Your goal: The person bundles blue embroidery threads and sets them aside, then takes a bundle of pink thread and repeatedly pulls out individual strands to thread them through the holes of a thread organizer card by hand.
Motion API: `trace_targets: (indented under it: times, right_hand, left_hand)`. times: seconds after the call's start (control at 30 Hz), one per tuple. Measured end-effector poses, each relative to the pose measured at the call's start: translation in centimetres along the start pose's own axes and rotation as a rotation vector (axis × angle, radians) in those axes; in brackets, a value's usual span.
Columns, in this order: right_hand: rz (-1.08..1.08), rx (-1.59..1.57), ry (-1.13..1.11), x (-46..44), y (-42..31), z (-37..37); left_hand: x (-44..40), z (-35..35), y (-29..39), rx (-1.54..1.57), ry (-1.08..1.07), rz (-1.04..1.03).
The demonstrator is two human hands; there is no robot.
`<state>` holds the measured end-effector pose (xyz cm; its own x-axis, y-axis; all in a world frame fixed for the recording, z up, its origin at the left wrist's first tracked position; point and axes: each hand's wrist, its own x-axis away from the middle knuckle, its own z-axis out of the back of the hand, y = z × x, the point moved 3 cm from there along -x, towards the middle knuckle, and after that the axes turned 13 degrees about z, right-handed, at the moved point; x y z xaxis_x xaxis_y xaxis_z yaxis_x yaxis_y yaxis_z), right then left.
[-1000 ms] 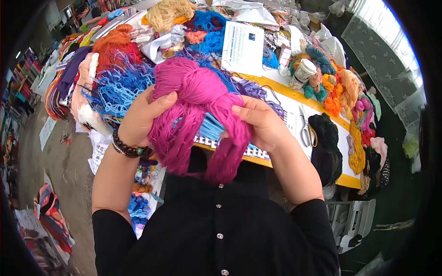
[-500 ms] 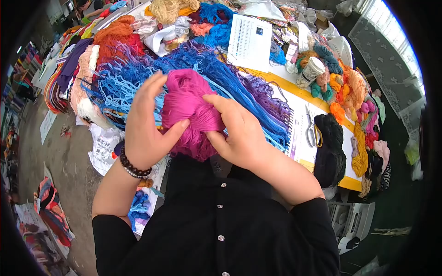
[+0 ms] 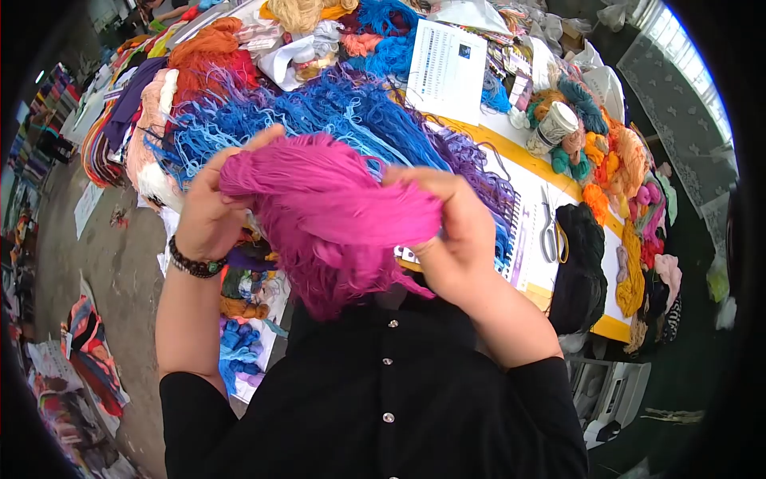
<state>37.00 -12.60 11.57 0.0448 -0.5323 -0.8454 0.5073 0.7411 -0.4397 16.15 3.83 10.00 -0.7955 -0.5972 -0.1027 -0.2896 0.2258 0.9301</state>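
Observation:
A magenta skein of yarn (image 3: 327,211) is stretched sideways between my two hands, its loose strands hanging down in front of my black shirt. My left hand (image 3: 214,199), with a dark beaded bracelet at the wrist, grips the skein's left end. At the other end, my right hand (image 3: 459,231) pinches the yarn between thumb and fingers. Behind the skein, long blue yarn (image 3: 343,112) lies spread over the table, running into purple strands (image 3: 479,172) on the right.
A printed sheet (image 3: 447,68) lies at the back. To the right are scissors (image 3: 549,227), black yarn (image 3: 578,267), a patterned cup (image 3: 552,128) and orange yarn (image 3: 634,152). Rust-orange yarn (image 3: 203,56) is heaped at the back left. Fabric pieces (image 3: 92,351) lie on the floor.
The magenta skein was a compact bundle between my hands; now it is drawn out wider. My left hand has moved left and my right hand right, each holding an end.

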Motion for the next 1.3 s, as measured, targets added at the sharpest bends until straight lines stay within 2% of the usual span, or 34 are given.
trace_targets:
  times: [0.03, 0.07, 0.1, 0.13, 0.17, 0.2, 0.23, 0.27, 0.3, 0.37, 0.4, 0.47, 0.5, 0.53, 0.57, 0.63, 0.67, 0.7, 0.77, 0.8, 0.87, 0.9, 0.93, 0.97, 1.0, 1.03, 1.07, 1.1, 1.17, 1.3]
  right_hand:
    - [-0.081, -0.229, 0.091, -0.2, 0.5, -0.3]
    - [-0.295, -0.521, 0.185, -0.4, 0.9, -0.8]
    - [-0.513, -0.813, 0.276, -0.6, 1.0, -1.5]
    - [-0.611, -0.887, 0.294, -1.5, 1.1, -2.0]
    - [-0.608, -0.893, 0.291, -2.2, 1.5, -1.8]
    - [-0.600, -0.715, 0.099, -2.9, 1.9, -1.8]
    - [-0.586, -0.533, -0.089, -3.5, 2.4, -1.9]
    - [-0.464, -0.275, -0.182, -4.3, 2.6, -1.9]
    - [-0.463, -0.276, -0.185, -5.4, 2.3, -1.6]
    - [-0.438, 0.192, -0.541, -7.3, 1.6, -1.0]
    - [-0.482, 0.101, -0.509, -7.3, 2.7, -1.2]
    - [-0.659, -0.224, -0.297, -7.2, 4.1, -1.7]
    - [-0.820, -0.522, -0.177, -7.4, 3.9, -1.9]
    - [-0.832, -0.614, -0.120, -7.6, 3.7, -2.3]
    - [-0.842, -0.706, -0.060, -7.6, 3.3, -2.7]
    - [-0.723, -0.620, -0.032, -7.5, 2.4, -3.6]
    - [-0.649, -0.574, 0.011, -7.5, 1.7, -4.1]
    - [-0.636, -0.581, 0.002, -7.2, 1.3, -4.5]
    - [-0.489, -0.310, -0.125, -7.2, 0.0, -3.9]
    - [-0.303, -0.051, -0.272, -7.7, -1.6, -3.3]
    - [0.176, 0.311, -0.196, -7.5, -4.9, -0.9]
    - [0.076, 0.063, -0.327, -7.6, -7.0, 0.3]
    - [-0.277, -0.689, -0.128, -4.3, -7.5, -0.8]
    - [-0.127, -0.954, -0.207, -4.6, -8.4, -0.1]
    - [-0.437, -1.323, -0.318, -2.6, -9.9, -0.7]
    - [-0.693, -1.442, -0.535, -5.1, -11.7, 0.3]
    - [-0.427, -1.404, -0.490, -4.7, -12.8, -0.5]
    - [-0.426, -1.403, -0.487, -4.1, -13.4, -1.4]
    - [-0.196, -1.492, -0.313, -3.7, -14.5, -2.0]
    - [-0.163, -1.505, -0.334, -3.6, -14.7, -2.1]
  left_hand:
    - [0.1, 0.3, -0.8, 0.228, -0.093, 0.138]
    - [0.4, 0.4, -1.5, 0.455, -0.184, 0.274]
    - [0.1, -0.3, -2.1, 0.587, -0.218, 0.206]
    - [-0.4, 0.2, -2.9, 0.577, -0.178, 0.273]
    - [-1.1, 0.6, -3.3, 0.568, -0.137, 0.342]
    - [-1.7, 0.3, -3.5, 0.517, -0.061, 0.385]
    - [-2.2, 2.0, -4.6, 0.262, 0.126, 0.299]
    - [-2.4, 3.6, -5.5, 0.006, 0.308, 0.208]
    - [-2.0, 1.7, -4.1, -0.156, 0.428, 0.107]
    - [-1.1, -0.4, -2.3, -0.186, 0.367, 0.005]
    - [-0.6, -1.0, -2.0, -0.154, 0.243, -0.036]
    - [0.3, -3.8, -1.8, -0.192, -0.116, 0.091]
    - [0.8, -6.1, -1.9, -0.171, -0.112, 0.244]
    - [1.0, -7.6, -2.0, -0.222, -0.081, 0.304]
    - [0.7, -7.6, -2.6, -0.336, -0.069, 0.245]
    - [-0.1, -9.1, -2.5, -0.274, 0.094, -0.143]
    - [-0.4, -9.1, -1.7, -0.384, 0.029, -0.139]
    - [-0.7, -8.8, -2.2, -0.281, 0.049, -0.061]
    - [-0.8, -9.0, -2.1, -0.019, 0.051, 0.091]
    - [-1.1, -8.6, -2.3, 0.283, 0.073, 0.128]
    - [-0.8, -7.0, -1.3, 0.476, 0.124, 0.225]
    - [-0.5, -6.3, -0.5, 0.540, 0.043, 0.209]
    - [-0.4, -4.1, 0.5, 0.573, -0.082, 0.147]
    - [-0.2, -3.0, 1.8, 0.666, -0.104, 0.142]
    - [0.2, -1.9, 3.1, 0.660, -0.072, 0.090]
    - [0.5, -1.0, 4.6, 0.672, -0.093, 0.057]
    - [0.8, -0.4, 6.2, 0.663, -0.127, 0.032]
    - [1.2, 1.1, 7.5, 0.672, -0.136, -0.003]
    - [1.8, 1.4, 10.5, 0.588, -0.104, -0.050]
    - [1.6, 1.3, 16.7, 0.484, -0.167, 0.074]
